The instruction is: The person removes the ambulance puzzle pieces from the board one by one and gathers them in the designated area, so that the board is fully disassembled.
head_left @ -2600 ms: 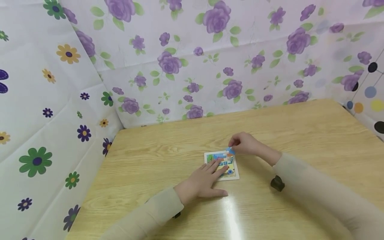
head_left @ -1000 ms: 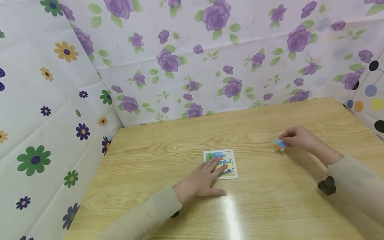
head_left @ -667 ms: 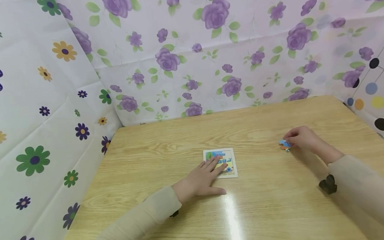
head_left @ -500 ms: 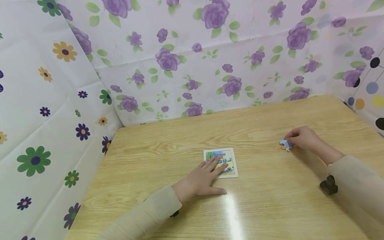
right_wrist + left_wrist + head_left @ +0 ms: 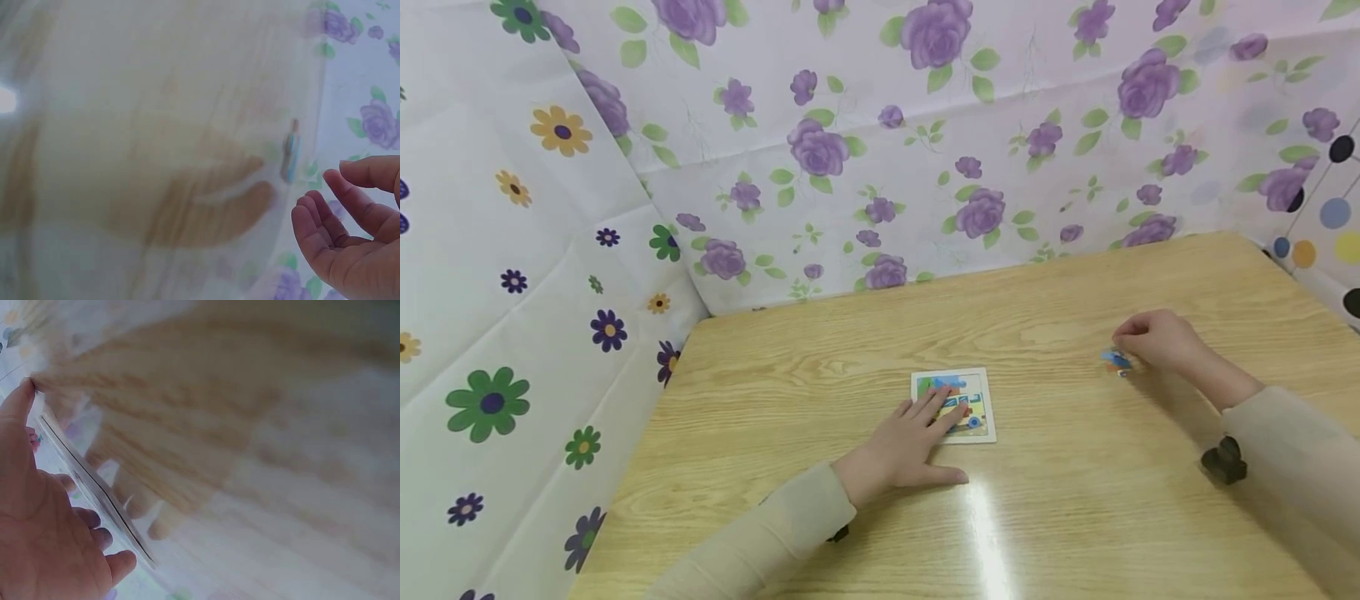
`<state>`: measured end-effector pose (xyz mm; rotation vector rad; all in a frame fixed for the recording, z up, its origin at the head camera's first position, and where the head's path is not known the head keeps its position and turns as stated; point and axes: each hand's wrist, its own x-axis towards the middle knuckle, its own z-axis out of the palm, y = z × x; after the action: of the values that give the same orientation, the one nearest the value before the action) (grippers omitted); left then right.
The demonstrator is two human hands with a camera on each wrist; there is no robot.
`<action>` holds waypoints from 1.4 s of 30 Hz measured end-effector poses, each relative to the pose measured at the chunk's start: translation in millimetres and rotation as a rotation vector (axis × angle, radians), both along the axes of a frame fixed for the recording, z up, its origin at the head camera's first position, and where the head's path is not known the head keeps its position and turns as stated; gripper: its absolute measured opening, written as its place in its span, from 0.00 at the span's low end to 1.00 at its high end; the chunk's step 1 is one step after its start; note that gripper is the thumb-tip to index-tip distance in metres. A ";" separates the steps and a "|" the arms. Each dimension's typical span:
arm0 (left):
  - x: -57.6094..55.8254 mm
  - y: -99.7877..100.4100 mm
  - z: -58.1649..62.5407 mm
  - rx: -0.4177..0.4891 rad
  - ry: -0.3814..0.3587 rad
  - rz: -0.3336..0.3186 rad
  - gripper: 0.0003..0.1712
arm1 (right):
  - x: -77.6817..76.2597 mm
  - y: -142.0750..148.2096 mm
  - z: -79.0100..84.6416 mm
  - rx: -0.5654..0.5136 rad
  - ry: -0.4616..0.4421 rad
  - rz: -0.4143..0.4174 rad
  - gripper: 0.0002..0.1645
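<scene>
My left hand (image 5: 906, 446) lies with spread, straight fingers on a small white-framed jigsaw puzzle (image 5: 989, 421), partly covering its yellow vehicle picture. The puzzle's upper right shows a pale area with no printed pieces. In the left wrist view the puzzle board (image 5: 100, 494) appears edge-on beside the left hand (image 5: 50, 531). Off to the right, a blue and orange puzzle piece (image 5: 1116, 362) lies on the table just below the fingertips of my right hand (image 5: 1161, 340). The right wrist view shows that piece (image 5: 291, 153) apart from the right hand (image 5: 356, 240), whose fingers are loosely bent around nothing.
The wooden table (image 5: 820, 367) ends at the back against a purple-flowered cloth (image 5: 850, 167). Another flowered cloth (image 5: 535, 333) hangs on the left. A dark wrist device (image 5: 1225, 460) sits under the right sleeve.
My right hand has carried the puzzle piece from the puzzle's upper right corner to the right, set it down and let it go. The left hand has stayed on the puzzle.
</scene>
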<state>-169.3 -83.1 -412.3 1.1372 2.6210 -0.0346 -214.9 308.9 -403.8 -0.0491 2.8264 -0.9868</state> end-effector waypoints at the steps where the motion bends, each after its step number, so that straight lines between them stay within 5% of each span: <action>1: 0.0 -0.2 0.0 -0.003 0.011 0.002 0.52 | -0.2 -1.5 1.0 0.000 0.006 0.001 0.23; 10: -2.9 -8.9 -1.5 -0.023 0.024 0.078 0.50 | -1.7 -23.9 9.1 -0.029 0.031 0.042 0.23; 25: -2.6 -13.1 -5.3 -0.023 -0.037 0.105 0.51 | 5.4 -77.3 17.4 -0.115 0.086 0.106 0.19; 42: 1.5 -10.1 -3.7 -0.044 -0.019 0.149 0.53 | 0.1 -146.0 9.7 -0.195 0.095 0.175 0.13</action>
<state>-167.9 -93.2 -416.0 0.9208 2.6668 -0.0508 -214.8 162.9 -394.1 -0.3671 2.7388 -1.2442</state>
